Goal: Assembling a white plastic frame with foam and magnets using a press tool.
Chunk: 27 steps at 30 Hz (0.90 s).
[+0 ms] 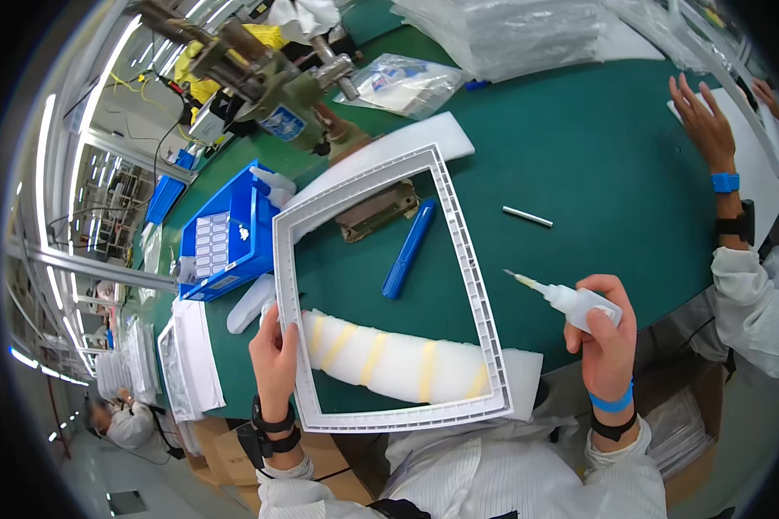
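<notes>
My left hand [273, 363] grips the left side of a white rectangular plastic frame [470, 272], thumb against its edge. The frame is tilted above the green table, with a ribbed channel along its bars. In my right hand [610, 350] is a small white squeeze bottle [582, 306] with a needle tip, pointing left toward the frame's right bar but apart from it. Through the frame's opening show a blue marker [408, 251] and a white foam strip [389, 362] wrapped with yellow tape bands. A thin silver rod [528, 216] lies right of the frame.
A blue bin [255, 221] with labelled sheets stands at the left. Behind the frame are a green bench press [277, 104] and another foam strip [415, 138]. Plastic-wrapped stacks [519, 35] lie at the back. Another person's hand [705, 125] rests at the far right.
</notes>
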Available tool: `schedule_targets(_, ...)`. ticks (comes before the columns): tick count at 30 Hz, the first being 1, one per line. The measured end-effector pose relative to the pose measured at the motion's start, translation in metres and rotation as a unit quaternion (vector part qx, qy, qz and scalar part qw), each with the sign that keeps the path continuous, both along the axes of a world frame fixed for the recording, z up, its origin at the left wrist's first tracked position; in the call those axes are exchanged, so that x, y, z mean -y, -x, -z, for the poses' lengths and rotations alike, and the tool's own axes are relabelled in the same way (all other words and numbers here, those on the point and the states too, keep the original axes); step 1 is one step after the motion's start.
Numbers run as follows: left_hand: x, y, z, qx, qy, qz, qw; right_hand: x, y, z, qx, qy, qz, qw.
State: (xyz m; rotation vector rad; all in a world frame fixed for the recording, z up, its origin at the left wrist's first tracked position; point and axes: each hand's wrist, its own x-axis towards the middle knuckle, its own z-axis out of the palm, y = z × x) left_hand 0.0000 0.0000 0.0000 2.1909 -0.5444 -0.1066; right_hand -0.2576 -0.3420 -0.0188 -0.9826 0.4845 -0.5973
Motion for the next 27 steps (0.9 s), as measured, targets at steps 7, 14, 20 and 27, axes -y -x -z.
schedule_targets(7, 0.021, -0.008, -0.008, 0.017, -0.119, -0.063, 0.991, 0.021, -0.019, 0.000, -0.058, 0.023, -0.053, 0.997)
schedule_targets(14, 0.032, -0.018, 0.004, -0.207, 0.147, -0.099, 0.962, 0.021, -0.022, 0.000, -0.072, 0.015, -0.074, 0.995)
schedule_targets(20, 0.020, -0.025, 0.019, -0.179, 0.164, -0.108, 0.964, 0.020, -0.025, 0.001, -0.096, 0.046, -0.089, 0.990)
schedule_targets(27, 0.028, -0.021, 0.023, -0.163, 0.202, -0.117, 0.959, 0.021, -0.029, -0.002, -0.128, 0.091, -0.090, 0.983)
